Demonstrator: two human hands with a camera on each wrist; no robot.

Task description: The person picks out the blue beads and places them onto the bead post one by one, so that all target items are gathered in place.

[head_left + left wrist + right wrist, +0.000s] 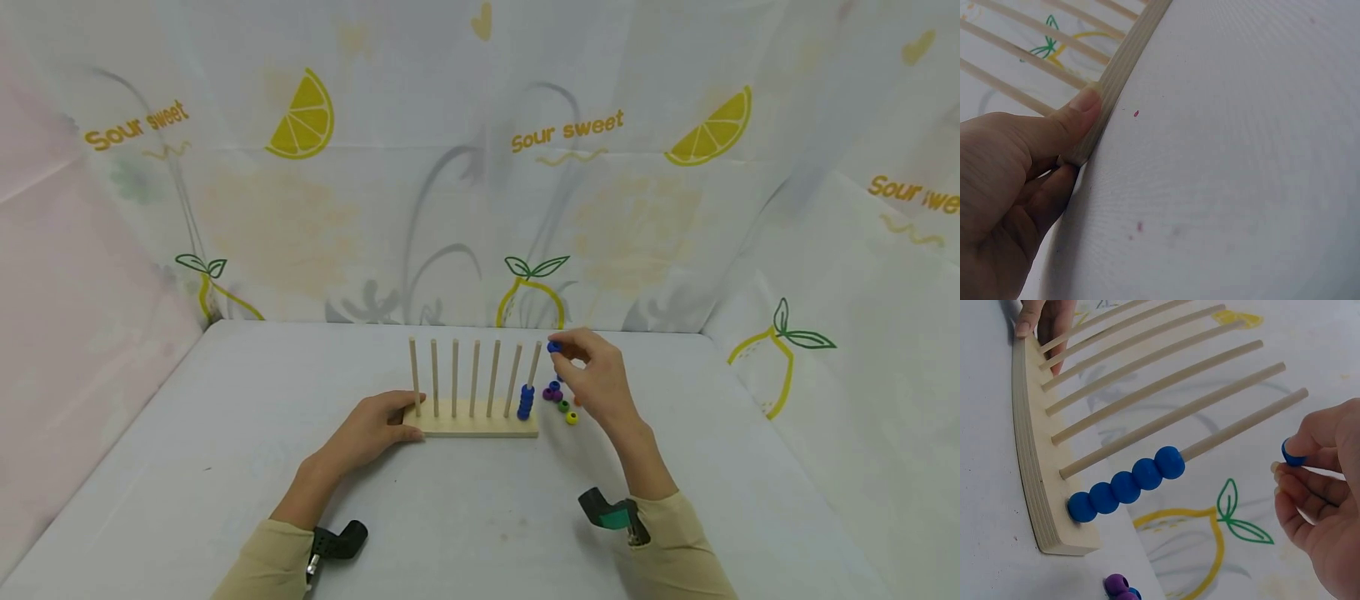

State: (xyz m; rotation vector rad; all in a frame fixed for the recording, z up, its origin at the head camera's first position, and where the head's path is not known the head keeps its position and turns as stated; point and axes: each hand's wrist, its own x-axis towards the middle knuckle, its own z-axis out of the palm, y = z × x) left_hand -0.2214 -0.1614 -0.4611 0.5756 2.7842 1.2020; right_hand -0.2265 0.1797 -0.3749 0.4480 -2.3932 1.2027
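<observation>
A pale wooden peg board [471, 428] with several upright rods stands on the table. My left hand [371, 427] grips its left end, thumb on the front edge, as the left wrist view also shows. On the rightmost rod [1244, 427] sits a stack of several blue beads [1125, 486], reaching about halfway up. My right hand [600, 375] pinches one more blue bead [1291, 454] between thumb and fingers, beside the top of that rod and apart from it. The other rods carry no beads.
Loose beads lie right of the board, partly behind my right hand: purple [548, 394], green [563, 406], yellow [572, 418], orange and blue ones. A white cloth [420, 208] with lemon prints hangs behind the white table [465, 533].
</observation>
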